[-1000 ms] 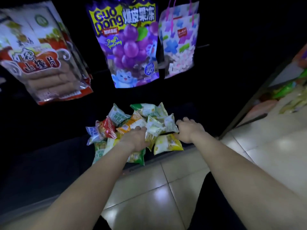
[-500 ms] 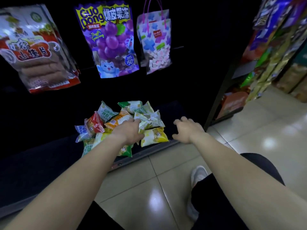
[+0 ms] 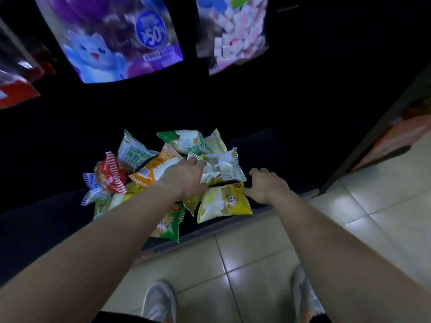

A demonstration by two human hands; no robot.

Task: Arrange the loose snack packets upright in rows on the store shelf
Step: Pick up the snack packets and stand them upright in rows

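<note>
The snack packets (image 3: 149, 171) lie in a jumbled, overlapping heap at the front edge of the dark shelf (image 3: 46, 217). Green-white, orange, red and blue ones sit behind, and a yellow packet (image 3: 224, 201) lies flat in front.

We see a dim scene: the shelf (image 3: 263, 148) is almost black, the floor tiles (image 3: 229, 268) carry white glare, the hanging bags (image 3: 121, 43) are blurred, and the edges bend from the wide lens.

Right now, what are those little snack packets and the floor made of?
Snack packets: likely thin plastic film, glossy. They crinkle, catch the light and have zigzag sealed edges. Floor: probably glazed ceramic tile, shiny. It mirrors the lamps and shows grout lines.
</note>
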